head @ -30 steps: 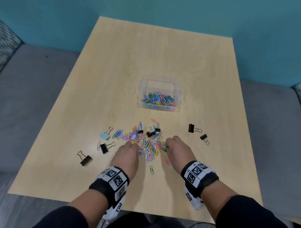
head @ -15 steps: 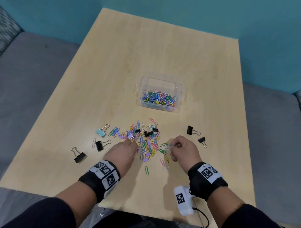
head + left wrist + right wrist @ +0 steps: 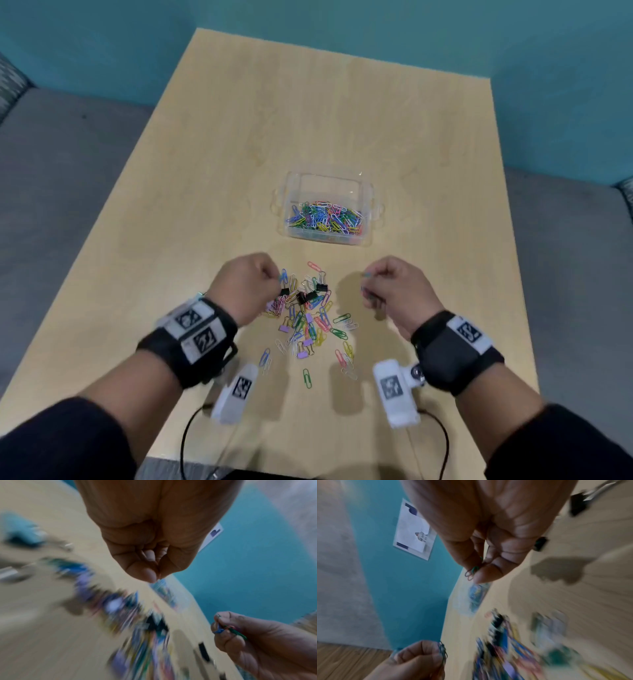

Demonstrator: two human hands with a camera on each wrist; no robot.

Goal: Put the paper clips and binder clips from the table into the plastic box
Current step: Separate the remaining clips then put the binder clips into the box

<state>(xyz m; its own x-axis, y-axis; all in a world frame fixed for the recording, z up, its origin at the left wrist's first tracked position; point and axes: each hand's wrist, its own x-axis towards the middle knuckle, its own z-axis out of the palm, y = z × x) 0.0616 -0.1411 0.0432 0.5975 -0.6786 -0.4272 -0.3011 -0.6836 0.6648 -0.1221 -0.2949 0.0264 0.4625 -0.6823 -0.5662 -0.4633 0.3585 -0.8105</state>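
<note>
**Clear plastic box partly filled; both hands lifted with a load of clips**

Clear plastic box (image 3: 327, 205) stands on the wooden table (image 3: 212, 178), beyond the loose pile, and already holds a layer of coloured paper clips. A second ago both hands lay low on the pile (image 3: 305, 318); now they are raised off it and nearer the box. Judgement: the pick-up is finished and the carry to the box is next.

Right hand (image 3: 394, 291): thumb and fingers pressed together, pinching several paper clips (image 3: 471, 572); green and blue wire shows at the fingertips in both wrist views.

Left hand (image 3: 246, 284): fingers bunched tight against the thumb. The left wrist view is blurred, but the right wrist view shows dark clip wire at its fingertips, so it probably holds clips too.

Many paper clips and a few black binder clips (image 3: 310, 294) remain on the table between the hands. Much of the task remains.
</note>
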